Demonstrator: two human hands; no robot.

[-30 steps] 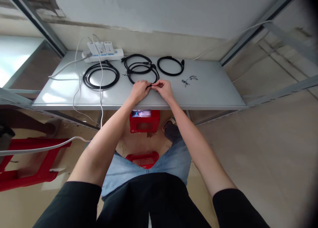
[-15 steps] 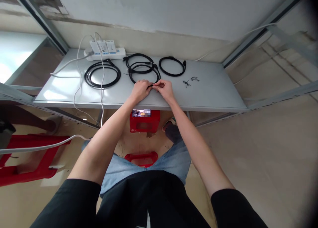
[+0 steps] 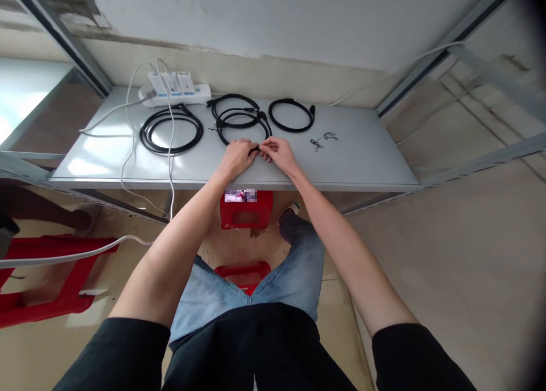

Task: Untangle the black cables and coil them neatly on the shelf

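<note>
At the shelf's front edge, my left hand [image 3: 239, 157] is closed on the near side of a looped black cable [image 3: 268, 130]. My right hand [image 3: 279, 154] meets it there, thumb and forefinger pinched at a dark bit by the left fingertips; what the pinch holds is too small to make out. Behind this loop, and partly under it, lies another black cable coil [image 3: 232, 96]. A larger black coil [image 3: 170, 150] rests to the left and a smaller one [image 3: 292, 130] to the right. Several thin black ties [image 3: 316, 145] lie right of my hands.
A white power strip [image 3: 201, 93] with plugged-in chargers [image 3: 186, 82] stands against the wall. White cords [image 3: 171, 146] hang over the shelf [image 3: 362, 163] at left. Beneath it is a red stool [image 3: 246, 221] with a blurred item on top. Another person's leg shows at far left.
The view has shifted slightly, so the shelf sits a little further left. Both hands stay at the same place on the cable, with only small finger movement.
</note>
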